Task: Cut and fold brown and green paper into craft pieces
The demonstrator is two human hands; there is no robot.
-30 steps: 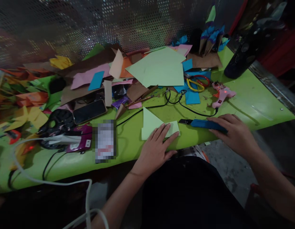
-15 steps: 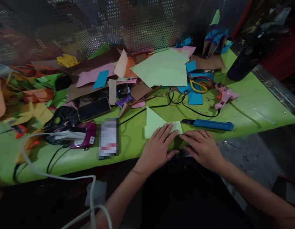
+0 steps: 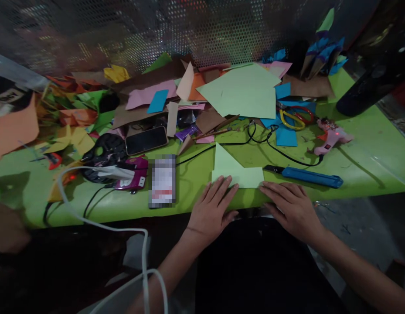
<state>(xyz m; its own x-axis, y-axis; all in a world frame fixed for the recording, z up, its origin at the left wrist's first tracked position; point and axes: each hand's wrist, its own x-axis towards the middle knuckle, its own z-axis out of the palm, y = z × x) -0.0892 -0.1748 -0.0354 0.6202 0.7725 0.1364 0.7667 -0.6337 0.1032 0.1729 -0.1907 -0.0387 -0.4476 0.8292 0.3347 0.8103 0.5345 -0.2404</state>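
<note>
A pale green folded paper (image 3: 233, 170) with a pointed top lies near the front edge of the lime green table (image 3: 359, 170). My left hand (image 3: 212, 209) lies flat with fingers stretched out, fingertips on the paper's lower left edge. My right hand (image 3: 292, 207) also lies flat and open, its fingertips at the paper's lower right corner. A blue utility knife (image 3: 307, 176) lies on the table just right of the paper, apart from my right hand.
A pink glue gun (image 3: 331, 137) with black cord, yellow and red scissors (image 3: 292, 117), a large pale green sheet (image 3: 244, 91), a phone (image 3: 146, 139), a pink device (image 3: 132, 176) and heaps of coloured paper scraps crowd the back. A white cable (image 3: 124, 229) hangs off the front.
My right hand let go of the blue knife and came left to the paper's right corner. The left hand slid slightly back along the paper. The view shifted left.
</note>
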